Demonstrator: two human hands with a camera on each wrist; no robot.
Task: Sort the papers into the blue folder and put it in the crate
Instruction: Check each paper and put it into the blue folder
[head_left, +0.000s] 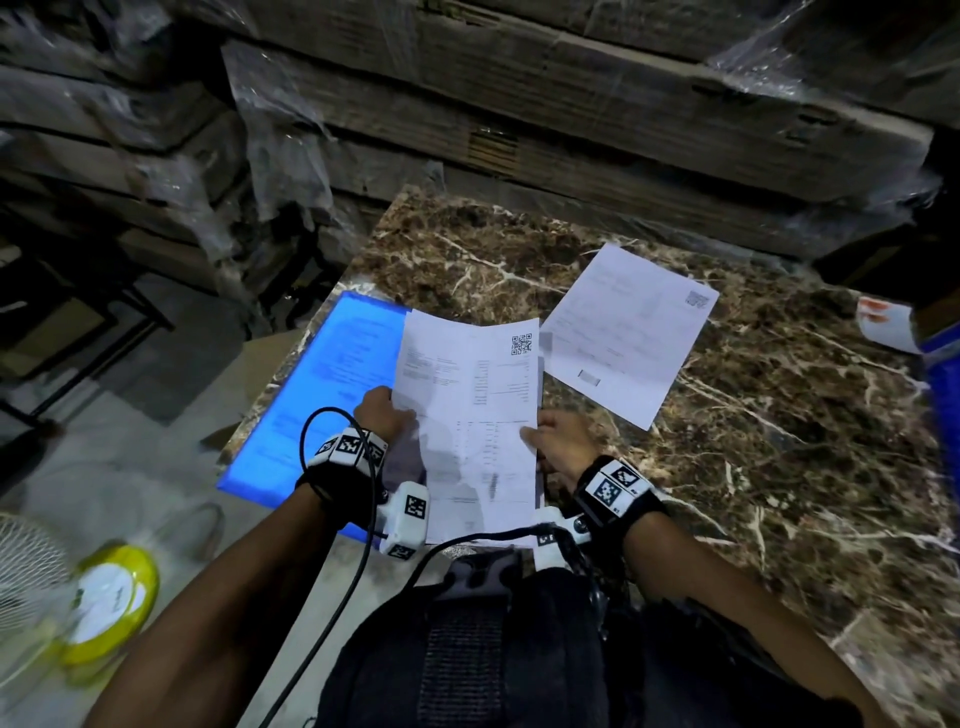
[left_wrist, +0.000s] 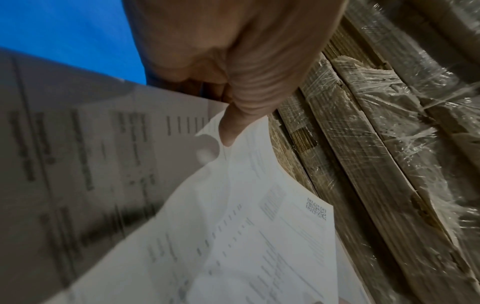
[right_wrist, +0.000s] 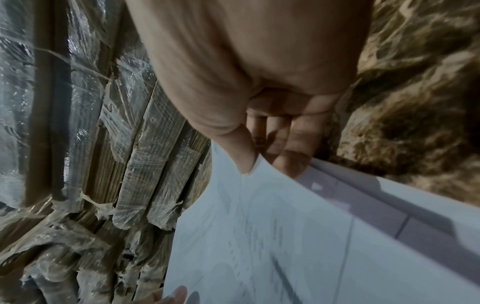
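I hold a printed sheet with a QR code (head_left: 470, 415) (left_wrist: 259, 236) (right_wrist: 259, 236) above the marble table's near edge. My left hand (head_left: 382, 413) (left_wrist: 228, 123) pinches its left edge, thumb on top. My right hand (head_left: 558, 441) (right_wrist: 259, 156) pinches its right edge between thumb and fingers. More white sheets (right_wrist: 389, 205) lie under it. The blue folder (head_left: 322, 395) (left_wrist: 64, 30) lies flat at the table's left edge, a page showing through its cover. A second sheet (head_left: 628, 332) lies loose on the table to the right.
The brown marble table (head_left: 779, 415) extends to the right. Stacks of flattened cardboard wrapped in plastic film (head_left: 519, 130) rise behind it. A blue container (head_left: 943, 364) stands at the right edge. On the floor at left are a yellow tape roll (head_left: 111, 603) and a fan (head_left: 26, 582).
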